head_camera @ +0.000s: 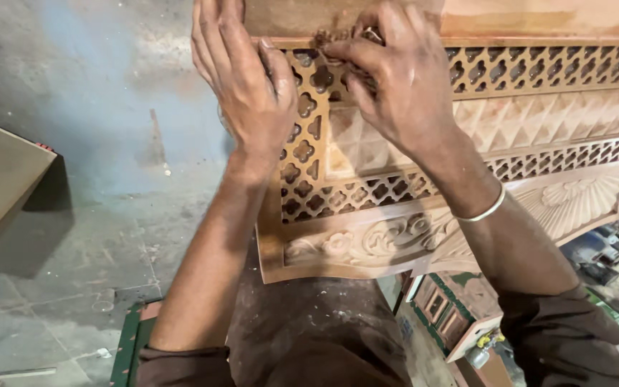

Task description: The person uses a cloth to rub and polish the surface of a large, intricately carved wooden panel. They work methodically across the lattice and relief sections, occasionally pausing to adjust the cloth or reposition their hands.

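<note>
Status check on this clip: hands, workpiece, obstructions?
Left hand flat on the carved lattice wooden panel, bracing. Right hand pinching something small and dark at its top edge; can't identify. Nothing blocking.

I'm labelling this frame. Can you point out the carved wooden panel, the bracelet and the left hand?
carved wooden panel (539, 115): head view, on its diamond-patterned band.
bracelet (483, 213): head view, on the band at the right wrist.
left hand (241, 79): head view, on its back.

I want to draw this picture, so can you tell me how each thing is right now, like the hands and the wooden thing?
Left hand: flat, fingers spread, pressed on the carved panel's corner.
Right hand: fingers pinched together at the panel's top edge; what they pinch is too small to tell.
Carved wooden panel: bare wood, unpainted, dusty, with cut-through holes.
Bracelet: on the right wrist.
Floor: grey and dusty.
</note>
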